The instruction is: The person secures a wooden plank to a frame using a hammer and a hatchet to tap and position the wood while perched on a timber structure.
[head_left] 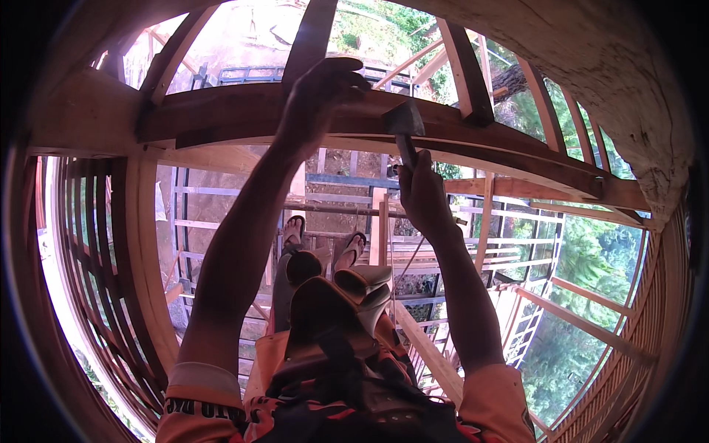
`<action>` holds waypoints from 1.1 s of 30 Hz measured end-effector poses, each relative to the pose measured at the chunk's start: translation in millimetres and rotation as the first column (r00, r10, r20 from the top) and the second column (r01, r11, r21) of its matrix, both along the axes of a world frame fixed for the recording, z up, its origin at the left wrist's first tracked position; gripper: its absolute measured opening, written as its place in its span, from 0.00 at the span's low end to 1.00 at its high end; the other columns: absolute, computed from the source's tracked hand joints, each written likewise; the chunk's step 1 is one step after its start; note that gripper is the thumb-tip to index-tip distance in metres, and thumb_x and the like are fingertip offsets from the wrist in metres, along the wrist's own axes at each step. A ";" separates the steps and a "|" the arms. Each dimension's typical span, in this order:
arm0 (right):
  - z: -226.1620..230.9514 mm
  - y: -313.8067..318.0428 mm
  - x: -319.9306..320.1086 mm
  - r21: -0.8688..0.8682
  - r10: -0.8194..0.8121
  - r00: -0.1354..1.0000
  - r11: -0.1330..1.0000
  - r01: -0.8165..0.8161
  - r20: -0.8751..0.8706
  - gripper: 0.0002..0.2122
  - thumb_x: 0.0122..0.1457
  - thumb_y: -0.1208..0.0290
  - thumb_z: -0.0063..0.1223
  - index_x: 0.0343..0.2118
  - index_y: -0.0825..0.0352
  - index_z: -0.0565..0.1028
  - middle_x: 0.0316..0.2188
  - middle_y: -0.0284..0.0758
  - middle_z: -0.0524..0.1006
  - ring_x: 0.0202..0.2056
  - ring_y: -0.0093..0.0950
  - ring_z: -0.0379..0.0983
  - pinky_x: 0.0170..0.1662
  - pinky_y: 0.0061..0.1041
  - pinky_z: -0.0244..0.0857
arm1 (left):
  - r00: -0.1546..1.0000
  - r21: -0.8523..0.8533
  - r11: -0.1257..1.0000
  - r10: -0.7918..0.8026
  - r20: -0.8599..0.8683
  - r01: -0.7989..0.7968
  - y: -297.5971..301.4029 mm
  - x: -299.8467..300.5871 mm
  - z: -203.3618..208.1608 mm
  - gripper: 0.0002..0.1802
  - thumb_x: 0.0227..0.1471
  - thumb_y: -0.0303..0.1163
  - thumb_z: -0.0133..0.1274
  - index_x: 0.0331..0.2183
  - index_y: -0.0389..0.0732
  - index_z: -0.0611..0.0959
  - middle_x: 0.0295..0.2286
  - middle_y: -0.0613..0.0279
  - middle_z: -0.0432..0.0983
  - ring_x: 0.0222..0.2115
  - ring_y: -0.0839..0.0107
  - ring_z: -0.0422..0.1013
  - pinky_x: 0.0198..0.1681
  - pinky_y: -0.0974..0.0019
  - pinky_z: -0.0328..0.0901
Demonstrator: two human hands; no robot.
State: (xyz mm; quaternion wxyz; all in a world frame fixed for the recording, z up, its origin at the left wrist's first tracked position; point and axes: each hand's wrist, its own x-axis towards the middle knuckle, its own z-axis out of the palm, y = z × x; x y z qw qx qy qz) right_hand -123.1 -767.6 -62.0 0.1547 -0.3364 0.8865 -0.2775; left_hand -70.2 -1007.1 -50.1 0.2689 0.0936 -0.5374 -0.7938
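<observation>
Hammer (pixel 403 119): head stood in front of the beam (pixel 233 111), between its upper and lower edges, right of mid-span; contact could not be told.
Right hand (pixel 426 193): grip closed round the hammer's handle, just below the head.
Left hand (pixel 323 100): fingers half bent at the beam's upper edge, overlapping the foot of the dark upright (pixel 308 40); could not tell whether the grip pinched anything small.
Frame, done: beam spanned the opening; the upright and the right-hand timber (pixel 465 70) met it along the upper edge; the post (pixel 144 244) stood near its left end.
Frame, left: gaps between members were uncovered, so judged part-built, bare timber stage.
Joint by left hand: no nail made out; fastened or loose, could not tell.
Below: slatted framing (pixel 347 181) lay open under the sandalled feet (pixel 294 230); pouch (pixel 329 314) hung at the waist.
</observation>
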 end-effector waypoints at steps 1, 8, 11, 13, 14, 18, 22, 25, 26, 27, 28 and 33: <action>0.3 -1.9 2.6 -0.005 -0.020 0.999 1.000 0.020 0.030 0.11 0.69 0.71 0.46 0.45 0.72 0.60 0.28 0.58 0.78 0.34 0.58 0.78 0.31 0.48 0.69 | 1.000 -0.047 0.999 0.017 -0.012 -0.017 14.0 -3.6 1.1 0.10 0.65 0.26 0.47 0.45 0.31 0.78 0.30 0.63 0.79 0.29 0.73 0.75 0.40 0.70 0.70; -16.9 -3.1 12.6 -0.143 -0.086 0.994 0.985 0.094 0.062 0.09 0.69 0.70 0.45 0.45 0.68 0.61 0.26 0.54 0.76 0.30 0.55 0.78 0.30 0.46 0.67 | 0.991 -0.387 0.921 0.084 0.102 -0.038 27.6 -0.7 -21.8 0.05 0.57 0.20 0.58 0.37 0.36 0.79 0.33 0.61 0.83 0.37 0.76 0.78 0.43 0.71 0.71; -12.3 -0.5 13.2 -0.140 -0.140 0.971 0.976 0.168 0.192 0.09 0.70 0.68 0.45 0.46 0.67 0.63 0.25 0.50 0.76 0.27 0.49 0.77 0.28 0.43 0.66 | 0.989 -0.287 0.958 0.042 0.143 0.001 28.0 -3.2 -21.7 0.02 0.57 0.22 0.59 0.34 0.37 0.81 0.31 0.64 0.82 0.33 0.78 0.77 0.39 0.71 0.71; 1.2 4.1 16.2 -0.150 -0.189 0.960 0.963 0.222 0.205 0.10 0.70 0.67 0.45 0.46 0.67 0.64 0.24 0.48 0.75 0.25 0.45 0.77 0.28 0.40 0.66 | 0.968 -0.387 0.920 0.044 0.247 0.057 30.1 -3.4 -18.9 0.01 0.57 0.24 0.60 0.32 0.37 0.83 0.29 0.65 0.82 0.31 0.78 0.76 0.37 0.71 0.70; 10.4 7.9 20.5 -0.176 -0.212 0.964 0.955 0.240 0.161 0.10 0.70 0.66 0.46 0.47 0.67 0.64 0.24 0.47 0.75 0.25 0.44 0.77 0.27 0.39 0.66 | 0.974 -0.406 0.912 0.042 0.223 0.054 30.8 -5.1 -18.9 0.02 0.57 0.24 0.60 0.32 0.37 0.83 0.29 0.64 0.81 0.30 0.78 0.76 0.36 0.71 0.70; 38.3 17.0 28.8 -0.206 -0.218 0.973 0.951 0.230 0.081 0.11 0.68 0.69 0.48 0.47 0.68 0.62 0.25 0.52 0.77 0.29 0.54 0.78 0.30 0.48 0.67 | 0.971 -0.470 0.879 0.042 0.237 0.077 32.7 -2.5 -25.7 0.05 0.57 0.28 0.60 0.32 0.37 0.85 0.28 0.64 0.81 0.30 0.79 0.76 0.35 0.70 0.70; 57.6 17.6 33.0 -0.280 -0.185 0.981 0.947 0.160 -0.064 0.16 0.66 0.72 0.49 0.53 0.70 0.60 0.31 0.56 0.78 0.33 0.57 0.78 0.33 0.46 0.70 | 0.956 -0.480 0.871 0.047 0.290 0.102 32.4 -0.5 -23.2 0.06 0.58 0.30 0.59 0.33 0.36 0.85 0.28 0.63 0.82 0.31 0.78 0.76 0.37 0.70 0.71; 58.1 19.0 33.3 -0.316 -0.159 0.986 0.939 0.137 -0.046 0.21 0.66 0.74 0.49 0.58 0.73 0.58 0.35 0.59 0.77 0.37 0.58 0.78 0.36 0.45 0.71 | 0.969 -0.470 0.876 0.010 0.247 0.111 31.3 0.1 -24.4 0.06 0.58 0.29 0.59 0.33 0.36 0.85 0.29 0.63 0.82 0.31 0.78 0.76 0.37 0.69 0.71; 57.6 19.7 33.9 -0.319 -0.150 0.988 0.938 0.132 -0.032 0.22 0.65 0.75 0.49 0.59 0.74 0.57 0.37 0.60 0.77 0.38 0.58 0.79 0.38 0.44 0.72 | 0.970 -0.462 0.880 0.004 0.245 0.113 30.9 0.1 -25.3 0.07 0.58 0.29 0.59 0.33 0.36 0.85 0.29 0.63 0.82 0.31 0.78 0.76 0.37 0.69 0.71; 54.4 20.0 33.3 -0.315 -0.136 0.990 0.942 0.115 -0.046 0.22 0.66 0.75 0.49 0.59 0.74 0.58 0.37 0.60 0.77 0.38 0.57 0.79 0.38 0.43 0.72 | 0.970 -0.454 0.884 0.001 0.244 0.113 30.5 0.2 -27.1 0.07 0.58 0.30 0.59 0.33 0.36 0.85 0.29 0.62 0.82 0.31 0.77 0.76 0.37 0.69 0.71; 53.0 19.7 33.5 -0.310 -0.130 0.990 0.945 0.106 -0.058 0.21 0.66 0.76 0.49 0.58 0.75 0.58 0.36 0.59 0.77 0.38 0.57 0.79 0.38 0.43 0.72 | 0.970 -0.447 0.887 -0.002 0.243 0.114 30.2 0.0 -28.9 0.07 0.58 0.30 0.59 0.33 0.35 0.85 0.29 0.62 0.82 0.31 0.77 0.76 0.37 0.69 0.71; 50.6 17.6 36.1 -0.295 -0.122 0.987 0.952 0.087 -0.102 0.17 0.66 0.76 0.48 0.55 0.77 0.61 0.34 0.58 0.78 0.37 0.55 0.80 0.38 0.43 0.72 | 0.984 -0.513 0.851 -0.023 0.178 0.113 27.6 0.8 -34.9 0.06 0.58 0.29 0.60 0.34 0.35 0.85 0.31 0.60 0.82 0.33 0.75 0.78 0.39 0.67 0.72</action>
